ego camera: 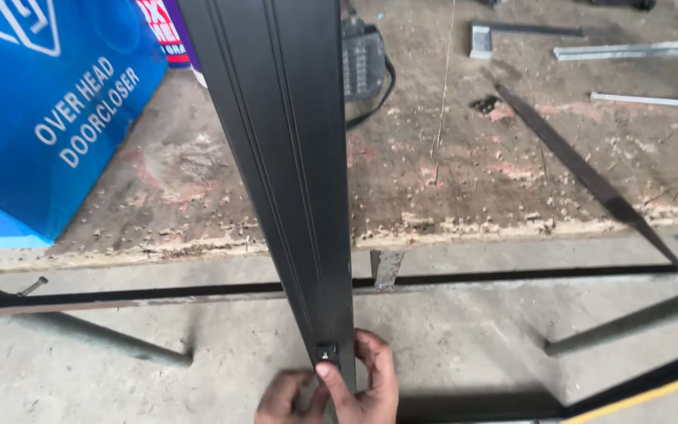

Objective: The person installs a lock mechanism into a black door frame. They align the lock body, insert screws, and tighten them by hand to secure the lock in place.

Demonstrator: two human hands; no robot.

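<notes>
1. A worn, chipped wooden tabletop (464, 173) fills the upper part of your view, and below its edge lies a bare concrete floor (472, 338).
2. A long black metal profile (292, 157) stands nearly upright in front of you, running from the top of the view down to your hands, its lower end below the tabletop's edge.
3. Your right hand (370, 389) wraps around the lower end of the profile, fingers curled behind it and thumb pressing on a small fitting (327, 353) set into its face.
4. Your left hand (284, 399) sits just beside it, fingers bent against the profile's left edge; how firmly it grips, you cannot tell.
5. A blue cardboard box (49, 110) stands on the tabletop to the left.
6. A thin black strip (582, 173) lies slantwise on the right, with pale metal pieces (621, 52) beyond it.
</notes>
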